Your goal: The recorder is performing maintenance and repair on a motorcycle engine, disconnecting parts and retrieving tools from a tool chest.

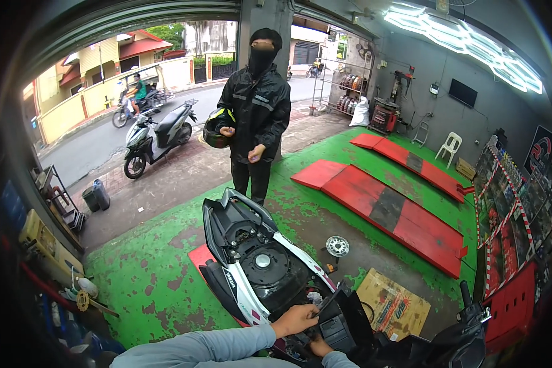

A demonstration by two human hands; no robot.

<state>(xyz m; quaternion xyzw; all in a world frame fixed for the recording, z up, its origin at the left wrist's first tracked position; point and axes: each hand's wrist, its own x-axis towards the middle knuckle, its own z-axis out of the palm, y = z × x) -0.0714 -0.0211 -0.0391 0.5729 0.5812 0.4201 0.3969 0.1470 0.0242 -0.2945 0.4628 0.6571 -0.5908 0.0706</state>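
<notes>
A scooter (270, 264) stands in front of me with its seat off and its inner parts exposed. My left hand (295, 320) reaches over the frame from the left in a grey sleeve. Its fingers are curled together at the edge of a black plastic panel (336, 306), and what they pinch is hidden. Just below, my right hand (320, 347) reaches in beside a black box-shaped part (337, 333). Its fingers go out of sight among the parts. A crumpled whitish piece (314, 297) lies close beyond my left hand. The round tank cap (262, 260) sits farther back.
Flattened cardboard (391, 305) and a round metal disc (337, 246) lie on the green floor to the right. Red ramps (386, 211) stretch beyond. A person (254, 110) holding a helmet (217, 129) stands past the scooter's tail. The handlebar (472, 316) is at lower right.
</notes>
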